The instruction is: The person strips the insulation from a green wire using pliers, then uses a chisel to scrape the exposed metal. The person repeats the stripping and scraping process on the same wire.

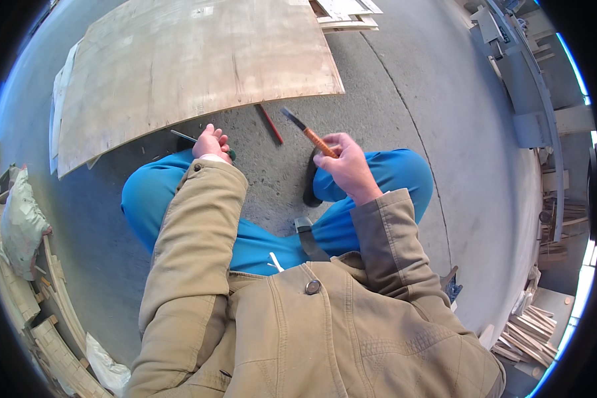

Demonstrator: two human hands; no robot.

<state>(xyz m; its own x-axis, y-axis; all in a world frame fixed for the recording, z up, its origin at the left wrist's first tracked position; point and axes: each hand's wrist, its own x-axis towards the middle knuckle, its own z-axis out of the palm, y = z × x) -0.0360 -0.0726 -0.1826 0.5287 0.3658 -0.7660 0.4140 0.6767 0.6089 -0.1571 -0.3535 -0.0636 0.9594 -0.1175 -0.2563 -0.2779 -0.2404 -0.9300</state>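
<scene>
My left hand [211, 142] is closed around a screwdriver. Its thin metal shaft [182, 135] sticks out to the left, and a bit of green handle [232, 154] shows beside the fingers. My right hand [349, 166] grips a chisel-like tool [320, 142] by its ribbed orange handle. Its dark neck and pale flat tip point up and to the left, in the air above the floor. A thin red stick [270, 124], perhaps a pencil, lies on the concrete between the hands. Just beyond them is the near edge of a large plywood sheet [199, 60].
More boards [348, 16] lie under the plywood. Wood pieces and a white sack [23, 225] are at the left. Stacked wood strips [527, 331] lie at the lower right, below a machine [534, 129]. My bent knees in blue trousers [398, 176] flank the concrete floor [272, 192].
</scene>
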